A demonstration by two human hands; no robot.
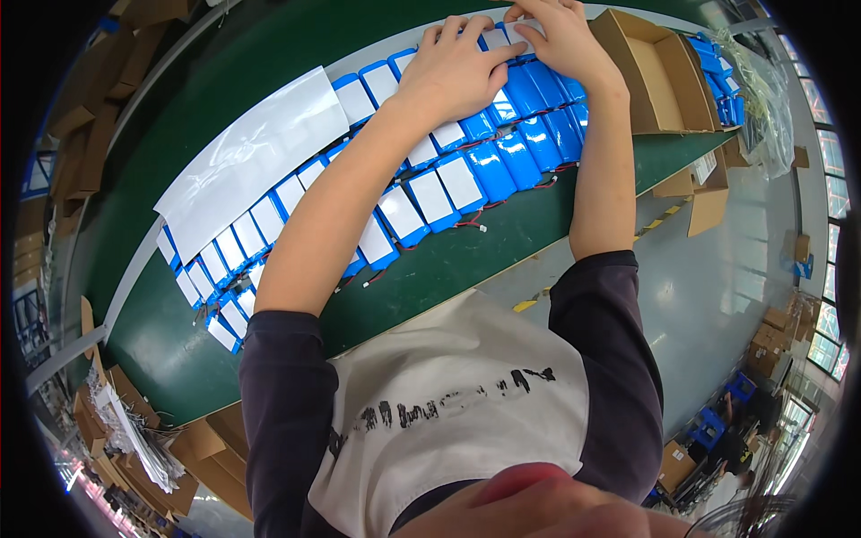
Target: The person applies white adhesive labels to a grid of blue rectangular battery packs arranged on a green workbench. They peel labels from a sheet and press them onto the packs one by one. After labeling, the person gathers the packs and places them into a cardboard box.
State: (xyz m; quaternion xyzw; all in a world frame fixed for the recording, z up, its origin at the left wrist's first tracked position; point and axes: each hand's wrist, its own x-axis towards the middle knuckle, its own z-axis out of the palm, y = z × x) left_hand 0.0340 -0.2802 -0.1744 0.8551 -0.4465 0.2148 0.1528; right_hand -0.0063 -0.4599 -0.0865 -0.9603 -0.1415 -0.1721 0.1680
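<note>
As the left hand spreads wide, a white-faced pack lies between it and the right hand, grip unclear!

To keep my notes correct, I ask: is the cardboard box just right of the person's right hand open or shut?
Open: the cardboard box shows its bare inner walls, and no flap covers its mouth.

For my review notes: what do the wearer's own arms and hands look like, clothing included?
The left hand and right hand are bare, with no gloves, and no watch or bracelet shows at either wrist. Both forearms are uncovered below short, plain dark sleeves. The sleeves join a pale shirt front bearing a black, brushstroke-like print.
</note>
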